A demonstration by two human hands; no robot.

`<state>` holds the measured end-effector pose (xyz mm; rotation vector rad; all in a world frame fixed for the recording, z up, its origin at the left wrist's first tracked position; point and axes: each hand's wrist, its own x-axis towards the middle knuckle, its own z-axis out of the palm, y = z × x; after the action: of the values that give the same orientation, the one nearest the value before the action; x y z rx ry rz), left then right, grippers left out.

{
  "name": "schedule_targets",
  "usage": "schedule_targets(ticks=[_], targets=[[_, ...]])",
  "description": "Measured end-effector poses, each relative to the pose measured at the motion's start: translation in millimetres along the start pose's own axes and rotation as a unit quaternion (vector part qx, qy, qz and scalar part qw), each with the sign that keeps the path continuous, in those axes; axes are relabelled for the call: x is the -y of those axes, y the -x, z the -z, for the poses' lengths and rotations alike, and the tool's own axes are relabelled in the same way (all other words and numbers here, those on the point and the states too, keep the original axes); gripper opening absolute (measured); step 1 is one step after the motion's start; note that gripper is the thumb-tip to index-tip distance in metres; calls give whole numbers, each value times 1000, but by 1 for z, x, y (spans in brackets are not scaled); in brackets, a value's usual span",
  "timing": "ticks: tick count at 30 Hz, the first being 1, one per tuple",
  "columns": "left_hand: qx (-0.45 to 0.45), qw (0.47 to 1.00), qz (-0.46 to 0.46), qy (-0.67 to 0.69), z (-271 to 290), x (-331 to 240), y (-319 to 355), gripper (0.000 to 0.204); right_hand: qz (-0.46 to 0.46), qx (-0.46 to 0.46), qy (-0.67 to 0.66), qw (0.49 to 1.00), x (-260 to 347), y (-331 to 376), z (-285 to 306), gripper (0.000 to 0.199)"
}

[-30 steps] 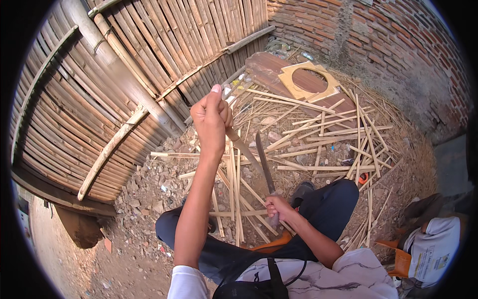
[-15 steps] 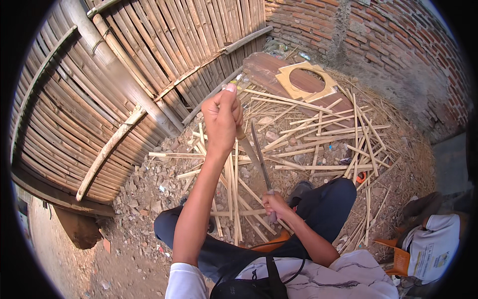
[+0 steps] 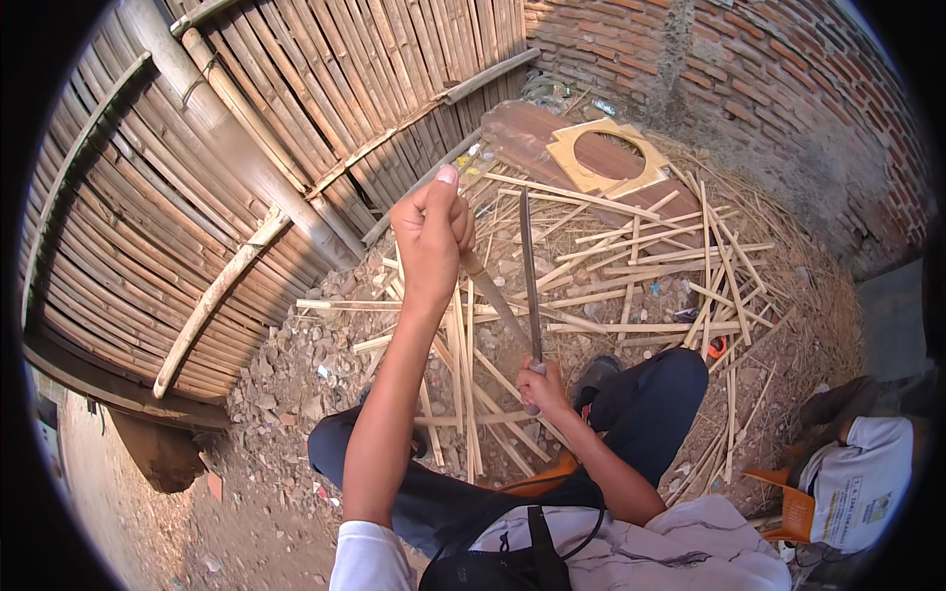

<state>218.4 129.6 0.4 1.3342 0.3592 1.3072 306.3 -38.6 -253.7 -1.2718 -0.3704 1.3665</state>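
My left hand (image 3: 434, 236) is raised in front of me, fingers wrapped round a bamboo stick (image 3: 496, 300) with the thumb pointing up. The stick slants from that fist down to the right, toward my knees. In my right hand (image 3: 545, 387), low between my knees, is the handle of a long knife (image 3: 530, 276). Its narrow dark blade stands nearly upright, just right of the stick, with a gap between them near the tip. Around the blade's base the stick's lower end is hard to make out, so I cannot tell whether they touch.
Many split bamboo strips (image 3: 680, 251) lie scattered over the stony ground. Behind them a square board with a round hole (image 3: 645, 177) rests on a brown panel (image 3: 512, 148). A bamboo fence (image 3: 394, 59) and a brick wall (image 3: 769, 79) enclose the corner. Another person's white shirt (image 3: 862, 483) shows at right.
The knife has swung more upright and its tip now reaches higher, farther from the stick. My right hand has risen slightly; my left hand has shifted a little left.
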Motion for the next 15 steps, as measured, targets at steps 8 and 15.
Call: schedule_targets(ticks=[8,15], targets=[[-7,1000,16,9,28,-11,10,53,-188,-54,-7,981,-108,-42,63,19],[-29,998,-12,56,61,-30,56,48,56,-60,280,956,-102,-25,31,12]])
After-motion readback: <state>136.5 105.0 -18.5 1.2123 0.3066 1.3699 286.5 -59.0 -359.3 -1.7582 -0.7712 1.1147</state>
